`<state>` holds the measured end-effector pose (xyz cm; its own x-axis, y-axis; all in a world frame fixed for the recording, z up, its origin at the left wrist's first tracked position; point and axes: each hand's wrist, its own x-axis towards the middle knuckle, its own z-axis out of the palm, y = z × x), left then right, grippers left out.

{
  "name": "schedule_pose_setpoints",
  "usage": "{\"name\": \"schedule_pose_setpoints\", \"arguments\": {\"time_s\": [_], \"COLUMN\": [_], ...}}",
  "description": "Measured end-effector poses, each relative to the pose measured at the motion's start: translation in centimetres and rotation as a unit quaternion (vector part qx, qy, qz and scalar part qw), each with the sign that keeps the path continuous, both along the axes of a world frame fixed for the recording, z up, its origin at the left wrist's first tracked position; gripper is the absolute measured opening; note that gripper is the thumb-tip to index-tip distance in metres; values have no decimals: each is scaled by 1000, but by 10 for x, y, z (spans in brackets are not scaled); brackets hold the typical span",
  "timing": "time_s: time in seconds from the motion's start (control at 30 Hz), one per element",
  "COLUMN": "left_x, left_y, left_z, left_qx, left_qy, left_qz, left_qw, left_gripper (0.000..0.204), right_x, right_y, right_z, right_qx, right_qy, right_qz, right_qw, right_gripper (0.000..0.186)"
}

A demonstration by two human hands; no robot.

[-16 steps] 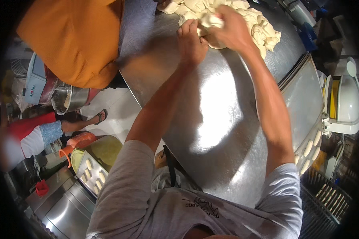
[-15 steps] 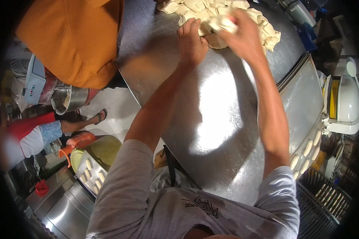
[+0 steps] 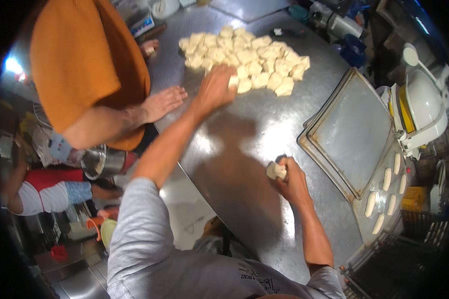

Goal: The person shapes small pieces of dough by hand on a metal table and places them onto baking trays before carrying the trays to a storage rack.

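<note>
A broad heap of pale dough pieces (image 3: pixel 254 55) lies on the steel table at the far side. My left hand (image 3: pixel 217 85) is at the near edge of this heap, its fingers closed on a dough piece (image 3: pixel 233 82) that shows partly past the fingertips. Closer to me and further right, my right hand (image 3: pixel 293 180) grips another dough piece (image 3: pixel 275 171) just over the bare metal. Its fingers curl round the back of the piece.
A co-worker in an orange top (image 3: pixel 85 65) stands at the left, one hand (image 3: pixel 165 102) over the table edge. Stacked baking trays (image 3: pixel 354 132) lie at the right, beside a tray of shaped dough rolls (image 3: pixel 387 179). A white scale-like appliance (image 3: pixel 424 109) stands beyond.
My right hand has come back from the heap towards me with dough in it. My left hand has shifted slightly left. The co-worker's arm has come into view; the head view has shifted.
</note>
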<state>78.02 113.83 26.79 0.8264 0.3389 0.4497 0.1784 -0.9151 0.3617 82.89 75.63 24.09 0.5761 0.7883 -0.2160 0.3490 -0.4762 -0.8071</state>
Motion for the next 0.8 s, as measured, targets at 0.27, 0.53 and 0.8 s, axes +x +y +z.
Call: {"name": "schedule_pose_setpoints", "arguments": {"time_s": [0.27,0.53,0.8], "left_x": [-174,-136,-143], "left_y": [-273,-319,-345], "left_z": [-105,-73,-46], "left_qx": [-164,23,-37], "left_qy": [167,195,204], "left_qz": [-135,-51,-18], "left_qw": [963,979,978], "left_gripper": [49,83,93], "right_x": [-81,-92,-82], "right_y": [-272,-251,-224], "right_z": [-26,-21,-31], "right_qx": [-21,-95,-105], "right_qy": [-262,-308,-278], "right_qz": [-77,-28,-35], "right_qw": [962,946,954], "right_gripper": [55,83,99]}}
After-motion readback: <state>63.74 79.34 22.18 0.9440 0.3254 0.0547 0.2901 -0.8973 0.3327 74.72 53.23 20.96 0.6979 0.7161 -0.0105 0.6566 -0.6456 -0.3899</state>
